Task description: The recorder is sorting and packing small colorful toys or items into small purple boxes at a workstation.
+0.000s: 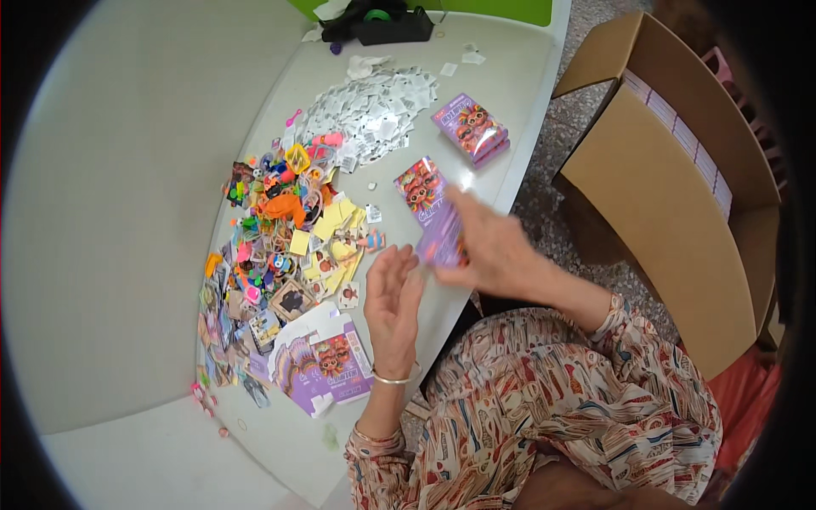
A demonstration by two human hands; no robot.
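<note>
My right hand is closed around a small purple box, which is smeared by motion. Close beside that box is my left hand, its palm turned up and fingers slightly curled with nothing in them; a bangle circles its wrist. Just beyond the held box lies another purple box with red cartoon figures on it. A short stack of the same boxes stands farther off, near the table's right edge. Flat, unfolded purple cartons rest left of my left wrist.
A heap of small colourful toys and trinkets spreads along the wall side of the white table, with yellow cards at its edge. Behind it sits a pile of white paper slips. A black tape dispenser stands at the far end. On the right, a large open cardboard carton holds rows of packed boxes.
</note>
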